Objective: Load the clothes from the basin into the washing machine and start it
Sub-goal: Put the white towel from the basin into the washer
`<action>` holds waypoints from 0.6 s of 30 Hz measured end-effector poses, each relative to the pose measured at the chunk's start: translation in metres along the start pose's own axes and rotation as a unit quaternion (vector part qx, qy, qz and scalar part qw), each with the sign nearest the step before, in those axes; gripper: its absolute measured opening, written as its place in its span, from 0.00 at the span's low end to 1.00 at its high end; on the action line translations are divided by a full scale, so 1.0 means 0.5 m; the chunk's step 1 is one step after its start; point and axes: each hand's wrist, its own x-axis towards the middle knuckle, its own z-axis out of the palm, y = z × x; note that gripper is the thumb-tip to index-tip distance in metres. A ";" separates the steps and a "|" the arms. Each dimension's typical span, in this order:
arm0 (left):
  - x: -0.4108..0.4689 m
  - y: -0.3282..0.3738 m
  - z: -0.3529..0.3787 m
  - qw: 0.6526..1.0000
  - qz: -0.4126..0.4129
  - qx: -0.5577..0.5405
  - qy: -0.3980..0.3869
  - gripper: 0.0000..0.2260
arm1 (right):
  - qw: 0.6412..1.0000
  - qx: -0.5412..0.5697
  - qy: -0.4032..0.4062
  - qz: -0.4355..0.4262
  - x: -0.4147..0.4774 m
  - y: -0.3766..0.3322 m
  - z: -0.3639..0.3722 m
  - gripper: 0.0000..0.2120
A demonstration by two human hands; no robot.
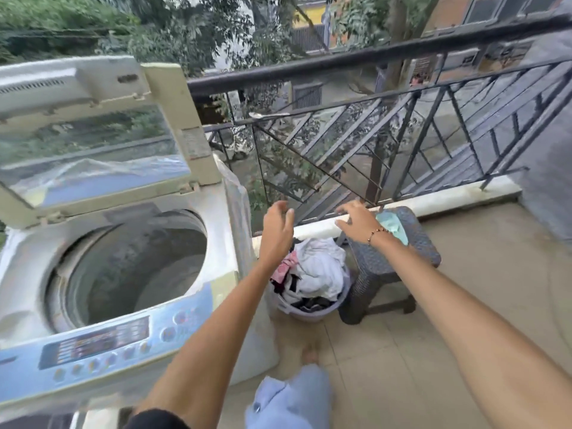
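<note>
A white top-loading washing machine [216,274] stands at the left with its lid [93,140] raised and its drum [136,270] showing no clothes. A pale basin [309,311] heaped with white, pink and dark clothes [318,267] sits on the floor just right of the machine. My left hand [277,230] hovers over the basin's left side, fingers apart and holding nothing. My right hand [359,222], a bead bracelet on its wrist, is stretched out above the basin's right side, also holding nothing.
A dark woven stool [396,258] with a teal cloth [391,224] on it stands right of the basin. A black metal railing [371,144] on a white kerb bounds the balcony. The blue control panel [102,342] faces me. My bare foot [309,351] is on the tiled floor.
</note>
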 end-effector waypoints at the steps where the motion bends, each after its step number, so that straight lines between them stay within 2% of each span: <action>1: 0.004 -0.010 0.018 1.000 -0.011 0.003 -0.012 0.17 | 1.000 0.007 -0.006 0.007 0.004 0.016 0.009 0.14; 7: 0.061 -0.083 0.132 0.992 -0.113 -0.023 -0.043 0.14 | 0.996 0.053 -0.061 0.047 0.078 0.111 0.094 0.13; 13: 0.125 -0.204 0.251 0.966 -0.250 -0.032 -0.066 0.13 | 0.982 0.090 -0.130 0.101 0.177 0.219 0.216 0.13; 18: 0.160 -0.318 0.332 0.949 -0.303 -0.026 -0.085 0.09 | 0.968 0.105 -0.174 0.144 0.257 0.320 0.321 0.12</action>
